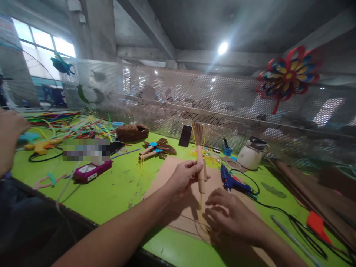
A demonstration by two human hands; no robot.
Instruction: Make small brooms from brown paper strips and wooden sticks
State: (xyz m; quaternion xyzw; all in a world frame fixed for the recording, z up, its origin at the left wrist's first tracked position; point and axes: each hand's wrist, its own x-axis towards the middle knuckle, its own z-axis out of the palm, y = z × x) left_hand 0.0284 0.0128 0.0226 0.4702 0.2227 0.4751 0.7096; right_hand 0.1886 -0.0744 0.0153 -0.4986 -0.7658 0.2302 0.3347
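Upright in my left hand (pixel 185 180) is a small handmade brush (pixel 198 135) with thin brown bristles fanning at the top and a rolled brown paper handle (pixel 201 185). My thumb and fingers wrap round this handle, with a second paper roll pressed alongside. Yellow strands (pixel 200 207) hang from its lower end towards the cardboard sheet (pixel 164 185). Just to the right of these strands, my right hand (pixel 224 209) hovers with fingers bent and apart; I see nothing gripped in it. Some strands pass out of sight beneath that hand.
A blue glue gun (pixel 233 181) with a black cord lies right of the cardboard, before a white kettle (pixel 251 154). Feathered paper pieces (pixel 157 148) and a purple power strip (pixel 93 171) lie left. A co-worker's arm (pixel 9 137) is at far left. Perforated panel (pixel 167 98) behind.
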